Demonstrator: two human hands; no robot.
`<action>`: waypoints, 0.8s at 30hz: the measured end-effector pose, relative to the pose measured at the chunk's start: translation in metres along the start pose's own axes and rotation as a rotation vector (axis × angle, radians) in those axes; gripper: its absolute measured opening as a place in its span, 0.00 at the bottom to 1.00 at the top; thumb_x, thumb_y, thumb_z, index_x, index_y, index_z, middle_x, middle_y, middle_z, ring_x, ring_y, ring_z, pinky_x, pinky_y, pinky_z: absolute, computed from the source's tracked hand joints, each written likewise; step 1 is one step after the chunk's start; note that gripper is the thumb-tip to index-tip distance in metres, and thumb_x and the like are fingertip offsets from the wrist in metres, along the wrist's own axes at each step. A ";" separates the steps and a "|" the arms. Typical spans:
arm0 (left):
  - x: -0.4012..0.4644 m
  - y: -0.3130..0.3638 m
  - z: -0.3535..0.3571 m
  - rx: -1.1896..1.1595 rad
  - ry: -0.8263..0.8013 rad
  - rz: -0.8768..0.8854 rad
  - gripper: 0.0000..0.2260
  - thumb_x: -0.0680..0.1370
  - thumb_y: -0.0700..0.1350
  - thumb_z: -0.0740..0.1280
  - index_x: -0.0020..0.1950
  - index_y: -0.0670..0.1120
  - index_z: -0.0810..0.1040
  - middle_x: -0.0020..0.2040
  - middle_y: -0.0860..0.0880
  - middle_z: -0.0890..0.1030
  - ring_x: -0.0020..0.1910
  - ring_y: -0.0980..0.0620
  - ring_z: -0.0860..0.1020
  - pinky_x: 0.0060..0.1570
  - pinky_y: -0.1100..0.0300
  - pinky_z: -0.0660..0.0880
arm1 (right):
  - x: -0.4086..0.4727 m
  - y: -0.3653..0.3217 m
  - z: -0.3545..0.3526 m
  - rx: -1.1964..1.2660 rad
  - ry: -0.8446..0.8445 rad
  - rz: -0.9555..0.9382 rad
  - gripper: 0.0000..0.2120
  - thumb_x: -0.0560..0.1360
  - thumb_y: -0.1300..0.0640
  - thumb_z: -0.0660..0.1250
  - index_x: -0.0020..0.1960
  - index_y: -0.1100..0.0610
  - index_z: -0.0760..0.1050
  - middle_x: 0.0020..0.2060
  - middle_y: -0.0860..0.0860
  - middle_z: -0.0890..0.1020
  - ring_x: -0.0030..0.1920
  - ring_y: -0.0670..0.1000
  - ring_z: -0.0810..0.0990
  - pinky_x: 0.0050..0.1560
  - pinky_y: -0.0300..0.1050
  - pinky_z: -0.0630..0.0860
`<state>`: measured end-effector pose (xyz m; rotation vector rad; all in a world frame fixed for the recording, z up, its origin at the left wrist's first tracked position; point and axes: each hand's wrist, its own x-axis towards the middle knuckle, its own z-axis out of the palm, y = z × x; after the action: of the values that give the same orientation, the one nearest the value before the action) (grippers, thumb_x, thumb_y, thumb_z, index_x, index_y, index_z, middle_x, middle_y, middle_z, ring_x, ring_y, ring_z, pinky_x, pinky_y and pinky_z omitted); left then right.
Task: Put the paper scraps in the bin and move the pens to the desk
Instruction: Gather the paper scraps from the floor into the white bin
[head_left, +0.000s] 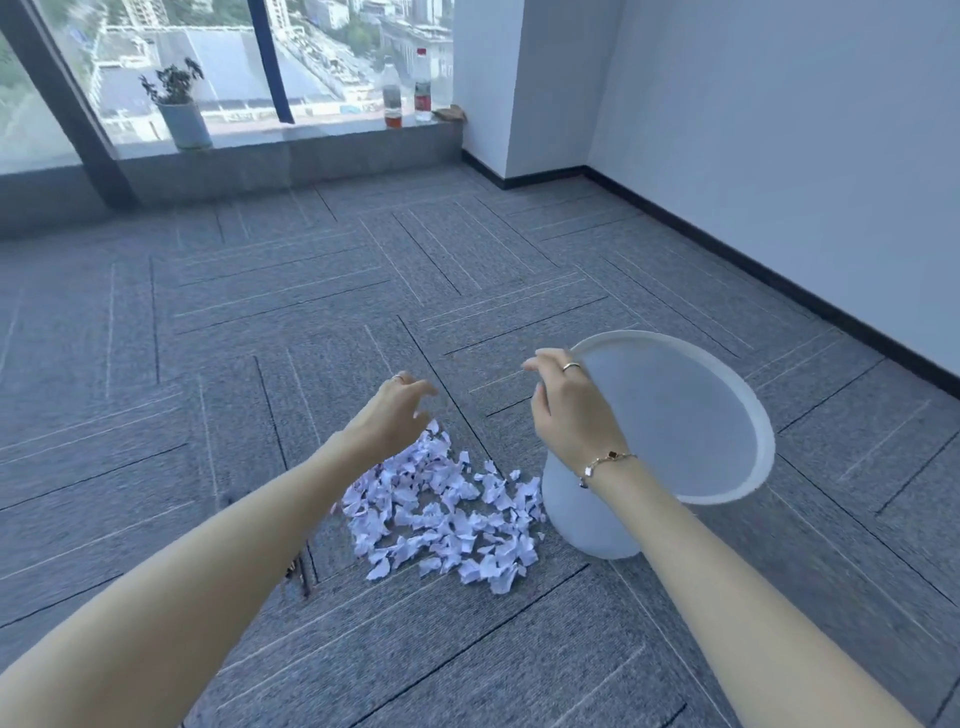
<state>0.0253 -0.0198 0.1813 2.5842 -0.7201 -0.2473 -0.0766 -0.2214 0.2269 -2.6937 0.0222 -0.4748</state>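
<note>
A: Looking down, I see a pile of torn paper scraps (441, 509) on the grey carpet (260, 322). They sit right beside the white bin (675, 415), on its left.

B: What are the hands doing?

A: The left hand (395, 410) hangs over the far end of the pile. Its fingers are spread and curled a bit, and it holds nothing. The right hand (566, 410) is at the bin's rim. Its fingers look bent over the edge, but I can't tell if it is really gripping.

B: Is the bin standing straight?

A: No, it looks tipped, with its open mouth turned up toward us.

B: What could go wrong?

A: The scraps are tiny and light. I think a fast grab could push them around, or some could slip out between the fingers on the way to the bin. If the bin tips more, it might fall and roll over the pile.

B: And the pens?

A: There are some thin dark sticks (301, 571) by the left arm, mostly hidden. They may be pens, but I can't tell. I see no desk here, so the pens might get forgotten.
</note>
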 end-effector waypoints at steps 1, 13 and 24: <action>-0.006 -0.012 0.005 0.015 -0.021 -0.014 0.16 0.78 0.41 0.62 0.65 0.45 0.71 0.62 0.42 0.71 0.53 0.44 0.75 0.58 0.53 0.72 | -0.002 -0.006 0.012 0.018 -0.031 -0.026 0.16 0.75 0.68 0.57 0.61 0.63 0.73 0.63 0.59 0.73 0.63 0.57 0.71 0.57 0.48 0.74; -0.029 -0.104 0.089 0.047 -0.225 -0.176 0.23 0.79 0.48 0.62 0.72 0.46 0.62 0.71 0.43 0.62 0.62 0.45 0.72 0.64 0.53 0.68 | -0.050 0.032 0.150 -0.052 -0.585 0.174 0.16 0.79 0.60 0.54 0.65 0.61 0.67 0.70 0.55 0.64 0.71 0.54 0.60 0.67 0.47 0.65; 0.006 -0.113 0.138 0.160 -0.161 -0.166 0.29 0.75 0.57 0.64 0.73 0.53 0.59 0.77 0.42 0.49 0.75 0.41 0.54 0.70 0.41 0.61 | -0.070 0.073 0.198 -0.043 -0.741 0.328 0.34 0.76 0.41 0.59 0.75 0.53 0.50 0.76 0.57 0.43 0.76 0.58 0.44 0.74 0.54 0.52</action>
<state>0.0421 0.0126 0.0064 2.8047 -0.6022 -0.4718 -0.0727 -0.2063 0.0053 -2.6637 0.2578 0.6272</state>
